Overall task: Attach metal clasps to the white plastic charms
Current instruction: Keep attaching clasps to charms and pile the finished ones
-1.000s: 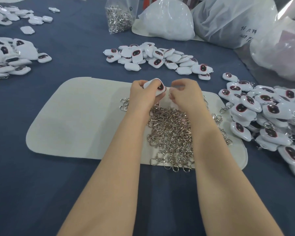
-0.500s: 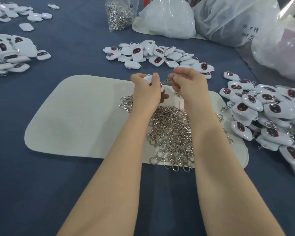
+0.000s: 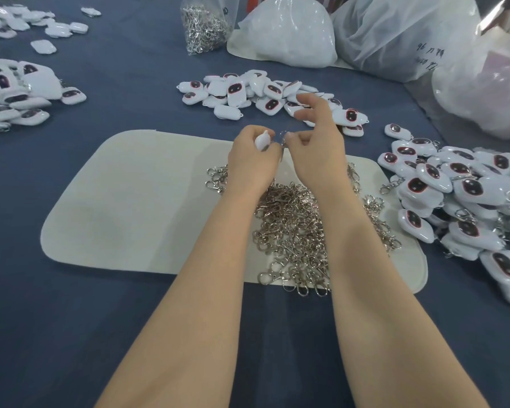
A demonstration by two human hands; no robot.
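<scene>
My left hand [image 3: 252, 156] grips a white plastic charm [image 3: 262, 141], mostly hidden by the fingers. My right hand [image 3: 314, 142] pinches a small metal clasp [image 3: 283, 139] between thumb and forefinger, right beside the charm; its other fingers are raised and spread. Both hands hover over the far edge of a pale mat [image 3: 124, 207]. A heap of loose metal clasps [image 3: 295, 231] lies on the mat under my wrists.
Charms lie in piles behind the mat [image 3: 248, 92], at the right [image 3: 460, 195] and at the far left [image 3: 15, 92]. A clear bag of clasps [image 3: 203, 25] and white plastic bags [image 3: 289, 33] stand at the back on the blue cloth.
Both hands have lifted slightly away from me. The charm has turned in my left hand so less of it shows, and my right hand's outer fingers have spread upward.
</scene>
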